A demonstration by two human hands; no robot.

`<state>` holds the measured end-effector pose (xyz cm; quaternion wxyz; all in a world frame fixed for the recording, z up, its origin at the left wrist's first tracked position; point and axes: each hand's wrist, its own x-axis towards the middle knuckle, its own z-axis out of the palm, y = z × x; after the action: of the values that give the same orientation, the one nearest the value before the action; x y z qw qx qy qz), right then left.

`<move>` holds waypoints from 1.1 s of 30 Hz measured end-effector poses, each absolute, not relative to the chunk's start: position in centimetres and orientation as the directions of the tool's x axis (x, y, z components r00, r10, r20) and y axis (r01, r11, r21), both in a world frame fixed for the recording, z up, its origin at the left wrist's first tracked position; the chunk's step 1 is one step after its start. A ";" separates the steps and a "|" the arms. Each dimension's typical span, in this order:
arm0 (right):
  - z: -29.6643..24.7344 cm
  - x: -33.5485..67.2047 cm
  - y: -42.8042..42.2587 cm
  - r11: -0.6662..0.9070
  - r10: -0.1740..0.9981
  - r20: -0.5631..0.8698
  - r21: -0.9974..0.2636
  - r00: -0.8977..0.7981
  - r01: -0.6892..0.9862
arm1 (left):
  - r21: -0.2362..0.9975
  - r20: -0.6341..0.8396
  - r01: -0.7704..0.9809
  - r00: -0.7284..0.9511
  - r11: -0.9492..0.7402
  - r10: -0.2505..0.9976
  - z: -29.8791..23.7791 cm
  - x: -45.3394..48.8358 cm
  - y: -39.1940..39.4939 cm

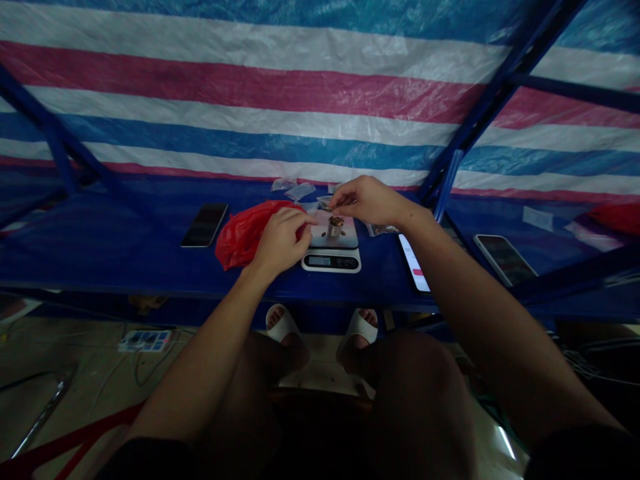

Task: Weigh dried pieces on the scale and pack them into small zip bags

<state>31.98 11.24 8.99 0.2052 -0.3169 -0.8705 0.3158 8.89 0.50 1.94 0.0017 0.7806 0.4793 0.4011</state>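
Observation:
A digital kitchen scale (331, 261) stands on the blue shelf, and its white platform carries a small metal cup (335, 228) with several small brown pieces scattered around it. My left hand (280, 241) lies on a crumpled red plastic bag (245, 233), with the fingertips close to the platform's edge. Above the far edge of the scale, my right hand (363, 201) pinches its fingertips together on a small clear plastic bag (325, 201). The bag's contents are too small to tell.
A dark-screened phone (204, 225) lies left of the bag, a lit phone (414, 263) lies right of the scale, and another phone (504, 260) lies farther right. Loose clear bags (293, 189) lie behind the scale. Blue metal shelf frames and a striped tarp surround the shelf.

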 end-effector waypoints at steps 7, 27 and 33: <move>9.6 32.1 10.7 0.609 0.690 0.145 -0.645 -0.709 0.461 | 0.394 0.618 0.751 0.211 -0.531 0.757 2.0 8.9 0.5; 11.2 24.3 7.1 0.796 0.498 0.217 -0.497 -0.839 0.344 | 0.650 0.659 0.677 -0.273 -0.347 0.701 3.6 5.5 0.1; 10.0 18.2 6.2 0.883 0.430 0.079 -0.246 -0.899 0.401 | 0.653 0.681 0.689 -0.355 -0.313 0.640 3.0 3.9 0.0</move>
<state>18.15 6.25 9.95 0.0658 -0.2146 -0.9679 0.1126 3.90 -0.04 3.00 -0.0212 0.5674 0.5857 0.5784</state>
